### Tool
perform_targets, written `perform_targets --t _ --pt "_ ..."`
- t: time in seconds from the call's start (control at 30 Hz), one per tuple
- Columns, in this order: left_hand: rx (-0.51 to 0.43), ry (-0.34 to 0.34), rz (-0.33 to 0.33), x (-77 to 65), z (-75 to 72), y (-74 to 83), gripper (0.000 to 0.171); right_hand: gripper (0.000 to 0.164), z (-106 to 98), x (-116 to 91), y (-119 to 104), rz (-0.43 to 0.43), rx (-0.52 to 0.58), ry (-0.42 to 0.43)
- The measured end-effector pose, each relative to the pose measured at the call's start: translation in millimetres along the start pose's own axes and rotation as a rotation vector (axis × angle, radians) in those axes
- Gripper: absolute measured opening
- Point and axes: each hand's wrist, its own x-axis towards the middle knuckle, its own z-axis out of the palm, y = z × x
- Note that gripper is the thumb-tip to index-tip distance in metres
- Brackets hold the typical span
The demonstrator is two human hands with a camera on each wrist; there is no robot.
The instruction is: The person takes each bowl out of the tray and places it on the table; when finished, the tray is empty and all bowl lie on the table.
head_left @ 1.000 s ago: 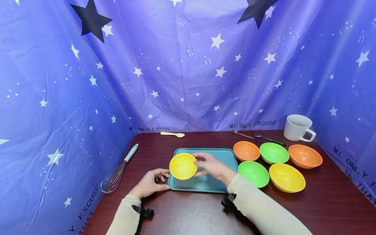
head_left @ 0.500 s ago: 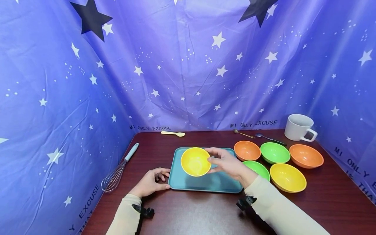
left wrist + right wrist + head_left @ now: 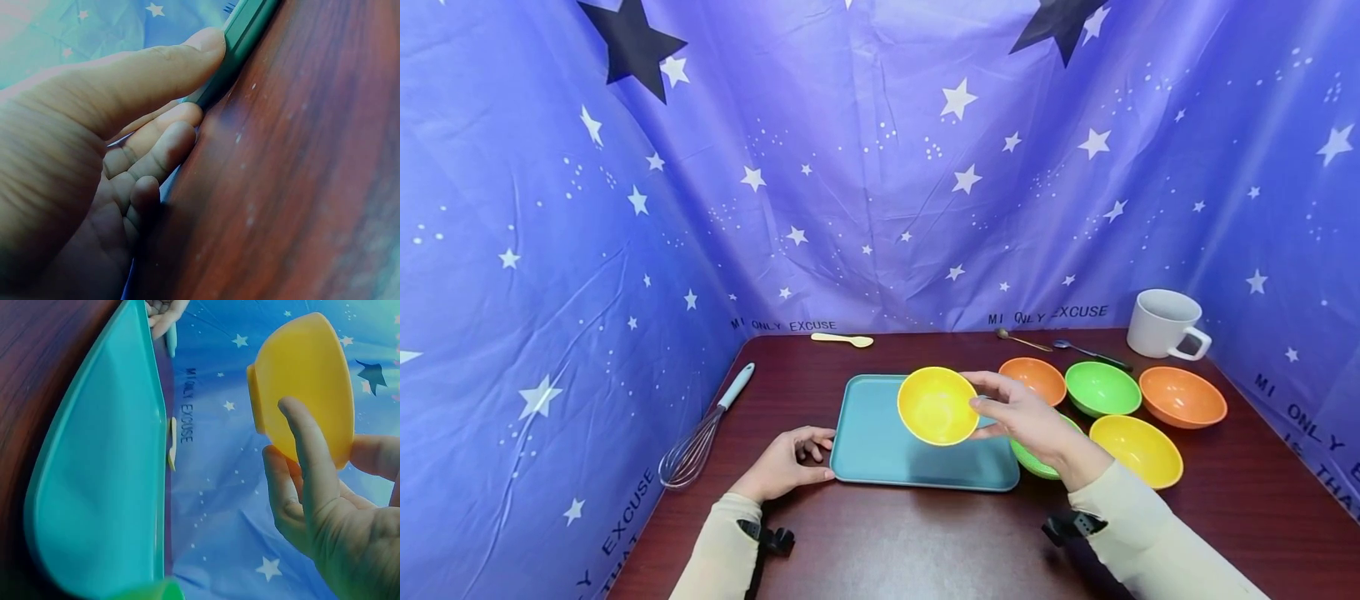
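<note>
In the head view, my right hand (image 3: 1026, 421) grips a small yellow bowl (image 3: 937, 406) by its right side. The bowl is upright, with its mouth tipped toward the head camera, above the right half of a teal tray (image 3: 868, 454). In the right wrist view, fingers spread along the outer wall of the yellow bowl (image 3: 306, 381), well off the tray (image 3: 103, 469). My left hand (image 3: 784, 462) rests against the tray's left edge. From the left wrist, the thumb and fingertips (image 3: 209, 44) touch the tray's rim, and the other fingers bend loosely.
Right of the tray are orange bowls (image 3: 1183, 397), green bowls (image 3: 1102, 389) and a larger yellow bowl (image 3: 1135, 450). Behind them lie two spoons (image 3: 1024, 340) and a white mug (image 3: 1161, 325). A pale yellow spoon (image 3: 842, 340) lies at the back, a whisk (image 3: 703, 433) at left.
My right hand has carried the small yellow bowl rightward and slightly up, from over the tray's left end to over its right half. The left hand has stayed at the tray's edge.
</note>
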Motion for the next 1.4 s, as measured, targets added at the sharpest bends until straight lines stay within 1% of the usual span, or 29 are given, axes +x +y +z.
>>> perform_targets --t 0.3,0.43,0.47,0.5,0.6,0.7,0.73,0.8,0.87,1.1,1.3,1.4 --pt "0.021 -0.003 0.011 0.1 -0.1 0.2 0.063 0.057 -27.7 -29.2 0.7 -0.027 -0.005 0.07" --pt "0.023 0.001 0.003 0.2 1.1 -1.4 0.062 0.051 -42.8 -43.4 2.8 -0.054 0.025 0.104" --pt "0.028 0.001 -0.002 0.3 1.5 -0.2 0.062 0.049 -46.8 -47.2 2.9 -0.056 0.042 0.112" --pt "0.026 0.001 -0.005 -0.4 1.1 4.7 0.062 0.047 -50.7 -50.9 3.0 -0.065 0.054 0.121" --pt "0.036 -0.004 -0.011 -0.1 0.8 4.1 0.063 0.045 -63.4 -62.4 2.9 -0.084 0.074 0.137" --pt "0.05 -0.008 -0.002 0.2 -0.1 1.5 0.063 0.043 -76.8 -73.7 4.6 -0.115 0.071 0.163" --pt "0.058 -0.008 0.002 1.0 0.2 -3.6 0.063 0.042 -81.5 -77.3 5.1 -0.122 0.067 0.172" --pt "0.061 -0.006 0.011 1.0 0.3 -3.6 0.063 0.039 -90.5 -83.8 6.7 -0.137 0.068 0.194" --pt "0.061 -0.003 0.018 0.8 0.4 -3.4 0.063 0.038 -99.1 -90.4 8.6 -0.15 0.086 0.206" --pt "0.05 -0.002 0.008 1.7 -0.4 -2.6 0.062 0.042 -124.5 -113.2 12.6 -0.206 0.144 0.219" --pt "0.05 -0.007 0.002 1.6 -0.3 -2.1 0.063 0.048 -145.3 -134.8 20.9 -0.248 0.25 0.217" --pt "0.054 -0.008 -0.004 1.3 -0.1 -2.1 0.064 0.05 -156.1 -146.7 27.0 -0.262 0.288 0.238"
